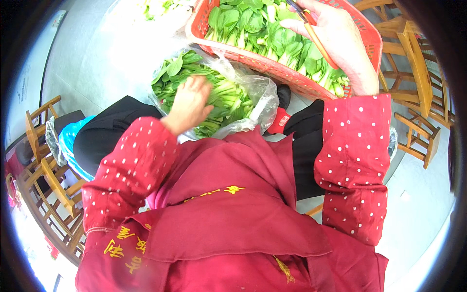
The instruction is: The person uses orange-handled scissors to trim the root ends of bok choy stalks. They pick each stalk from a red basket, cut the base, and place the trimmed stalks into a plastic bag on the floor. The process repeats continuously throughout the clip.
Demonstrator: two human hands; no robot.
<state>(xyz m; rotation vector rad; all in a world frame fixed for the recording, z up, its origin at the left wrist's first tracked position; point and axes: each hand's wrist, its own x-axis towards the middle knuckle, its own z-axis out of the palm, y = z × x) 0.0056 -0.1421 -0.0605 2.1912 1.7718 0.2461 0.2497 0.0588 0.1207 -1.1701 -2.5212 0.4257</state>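
My left hand reaches, slightly blurred, into a clear plastic bag of loose leafy greens on the floor before me. Its thumb stands apart from the fingers, with no stalk visible between them; the fingertips rest among the leaves. My right hand is over a red plastic basket and holds scissors with orange handles, their dark blades pointing to the upper left. Inside the basket, small heads of bok choy lie in rows, with pale bases towards me. Part of the right hand is cut off by the top edge.
Scraps of greens lie on a white, overexposed patch at the top. Wooden chairs stand at the right and more wooden chairs at the left. A blue plastic bag is beside my left knee. A red shoe or sock shows near the bag.
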